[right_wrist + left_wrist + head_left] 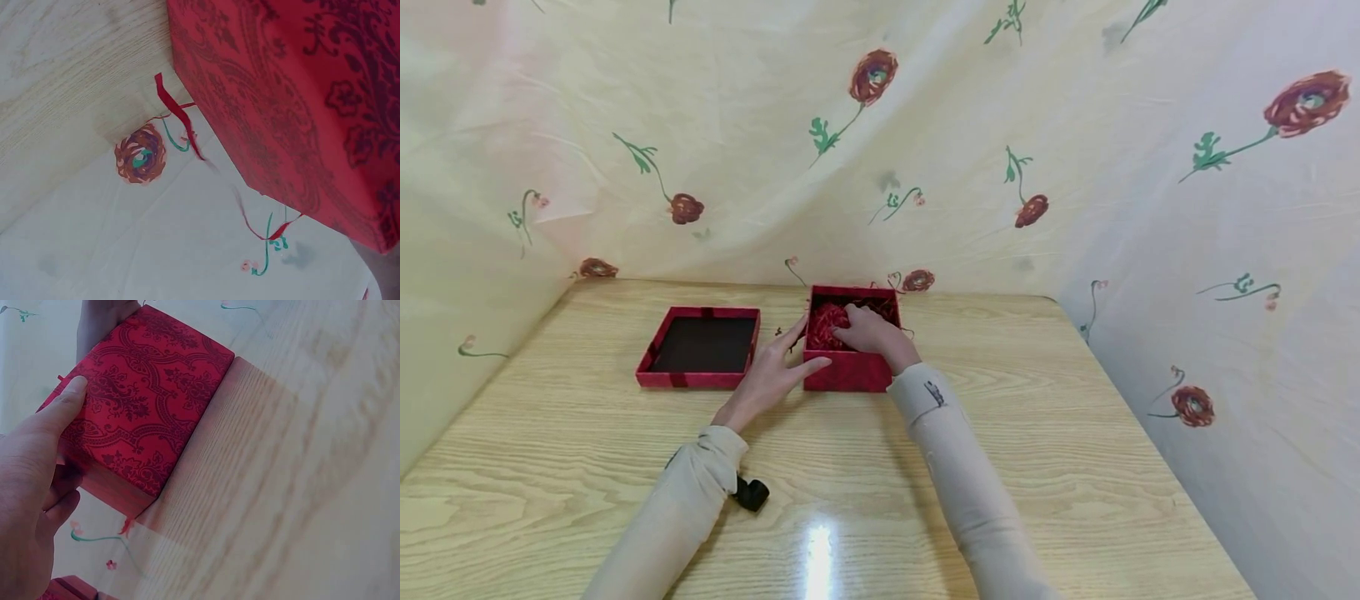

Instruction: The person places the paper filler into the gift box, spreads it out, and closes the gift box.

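Note:
An open red patterned box stands on the table, with red shredded paper inside. My left hand holds the box at its near left corner. In the left wrist view, its thumb lies on the patterned front face and the other fingers bend along the side. Reaching in over the near rim, my right hand grips at the shredded paper with bent fingers; its fingertips are partly hidden. The right wrist view shows the outside of the box, while that hand is mostly out of sight.
Left of the box lies a red lid, its dark inside facing up. Loose red strips hang out beside the box. A small black object is near the left sleeve. A flowered cloth hangs behind the wooden table.

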Motion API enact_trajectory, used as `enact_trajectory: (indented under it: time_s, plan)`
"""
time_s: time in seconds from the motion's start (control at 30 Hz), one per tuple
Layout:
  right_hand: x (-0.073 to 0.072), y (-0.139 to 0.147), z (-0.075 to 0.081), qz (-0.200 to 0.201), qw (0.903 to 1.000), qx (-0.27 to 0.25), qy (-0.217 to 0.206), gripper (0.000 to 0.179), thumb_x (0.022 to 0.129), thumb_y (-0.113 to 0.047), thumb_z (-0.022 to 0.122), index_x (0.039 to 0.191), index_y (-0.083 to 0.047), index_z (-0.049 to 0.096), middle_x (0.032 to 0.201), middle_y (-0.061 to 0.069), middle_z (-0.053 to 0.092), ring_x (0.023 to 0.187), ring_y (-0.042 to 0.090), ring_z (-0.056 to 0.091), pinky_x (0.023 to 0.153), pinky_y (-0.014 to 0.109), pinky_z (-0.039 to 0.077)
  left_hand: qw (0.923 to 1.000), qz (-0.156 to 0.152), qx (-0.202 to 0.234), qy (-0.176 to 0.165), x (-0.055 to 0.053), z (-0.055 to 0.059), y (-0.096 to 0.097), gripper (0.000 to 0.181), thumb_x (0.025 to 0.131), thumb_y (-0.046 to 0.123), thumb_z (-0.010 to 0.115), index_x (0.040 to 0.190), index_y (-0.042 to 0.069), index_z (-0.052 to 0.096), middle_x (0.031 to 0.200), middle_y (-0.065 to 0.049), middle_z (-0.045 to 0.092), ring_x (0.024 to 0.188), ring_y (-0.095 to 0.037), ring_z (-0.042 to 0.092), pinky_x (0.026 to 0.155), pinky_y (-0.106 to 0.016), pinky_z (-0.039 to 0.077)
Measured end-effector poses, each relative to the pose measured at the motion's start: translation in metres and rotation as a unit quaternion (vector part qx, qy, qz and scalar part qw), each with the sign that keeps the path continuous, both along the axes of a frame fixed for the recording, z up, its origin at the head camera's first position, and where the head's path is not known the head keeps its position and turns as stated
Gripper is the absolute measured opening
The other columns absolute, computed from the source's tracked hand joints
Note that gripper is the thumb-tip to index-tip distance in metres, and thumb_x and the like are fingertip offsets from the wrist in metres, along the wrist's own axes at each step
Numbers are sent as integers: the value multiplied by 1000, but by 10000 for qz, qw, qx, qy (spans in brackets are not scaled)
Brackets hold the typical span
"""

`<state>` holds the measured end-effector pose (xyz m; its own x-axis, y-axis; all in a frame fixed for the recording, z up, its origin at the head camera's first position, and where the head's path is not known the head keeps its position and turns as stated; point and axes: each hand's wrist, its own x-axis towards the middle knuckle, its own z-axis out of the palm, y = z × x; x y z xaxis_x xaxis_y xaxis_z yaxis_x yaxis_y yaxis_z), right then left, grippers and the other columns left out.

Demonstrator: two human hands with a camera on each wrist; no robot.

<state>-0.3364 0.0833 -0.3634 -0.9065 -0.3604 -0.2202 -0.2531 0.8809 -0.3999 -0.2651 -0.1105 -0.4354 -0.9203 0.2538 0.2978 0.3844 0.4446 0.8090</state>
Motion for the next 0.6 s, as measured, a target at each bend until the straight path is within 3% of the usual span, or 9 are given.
enact_trajectory:
  time_s: [0.3,0.6]
  plan:
    - [-4,-4,-2,-36,9997,220,-124,65,110,-34,48,162,-1,27,165,23,27,154,41,20,122,55,21,10000,29,13,10,0,-1,-1,88,97,44,73,166,18,26,166,-15,30,151,-39,29,115,-62,32]
    - [2,-4,5,-62,9990,425,129,67,109,-38,51,162,-2,30,165,24,28,151,45,24,119,60,27,10000,32,6,22,-1,-2,0,89,96,45,73,166,16,26,166,-15,31,151,-39,29,115,-62,32]
